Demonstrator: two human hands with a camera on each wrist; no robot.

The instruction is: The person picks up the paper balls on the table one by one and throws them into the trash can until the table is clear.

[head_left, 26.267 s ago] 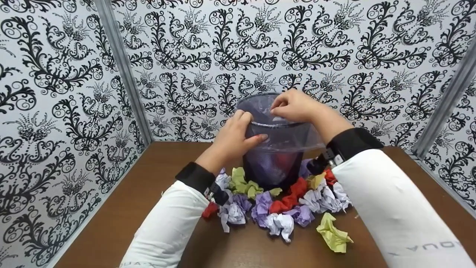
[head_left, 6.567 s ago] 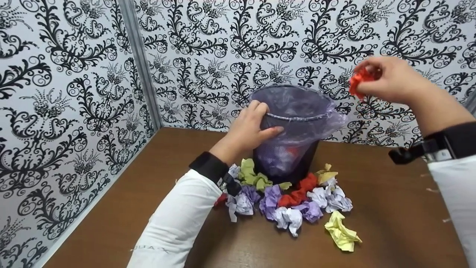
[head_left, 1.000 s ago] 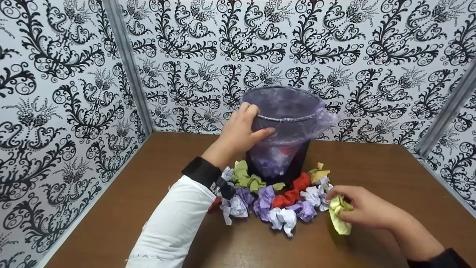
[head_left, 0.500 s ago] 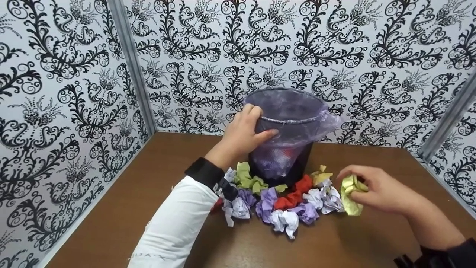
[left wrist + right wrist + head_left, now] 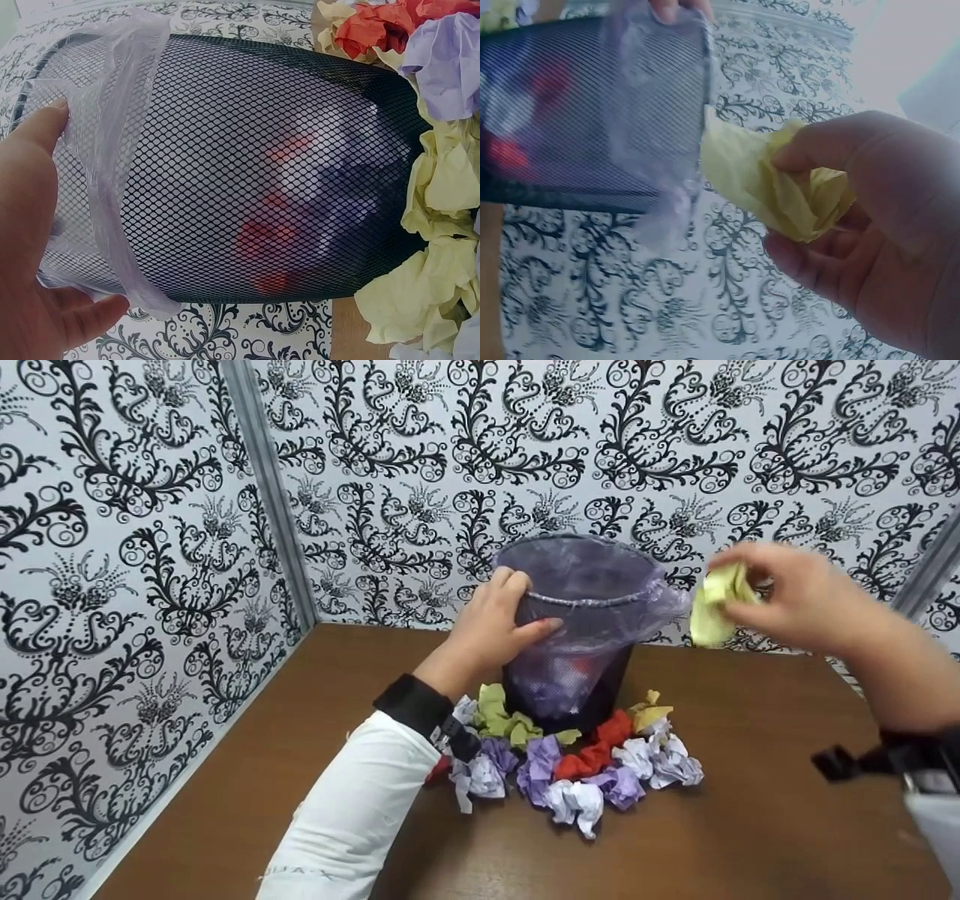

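Note:
A black mesh bin (image 5: 570, 660) lined with a thin purple bag (image 5: 592, 585) stands at the back of the brown table (image 5: 750, 825). My left hand (image 5: 495, 622) grips its rim on the left side, thumb on the mesh (image 5: 240, 150). Red and pale paper shows through the mesh. My right hand (image 5: 780, 592) is raised to the right of the bin's rim and pinches a crumpled yellow paper ball (image 5: 712, 604), also seen in the right wrist view (image 5: 780, 187) close to the bag's edge.
Several crumpled paper balls, purple (image 5: 540, 761), red (image 5: 592, 754), white (image 5: 574, 802) and green (image 5: 499, 716), lie around the bin's front. Patterned walls (image 5: 112, 585) close in the left, back and right. The brown table shows bare at front right.
My right hand has lifted the yellow paper ball from the table up to the height of the bin's rim. The left hand has kept its hold on the rim.

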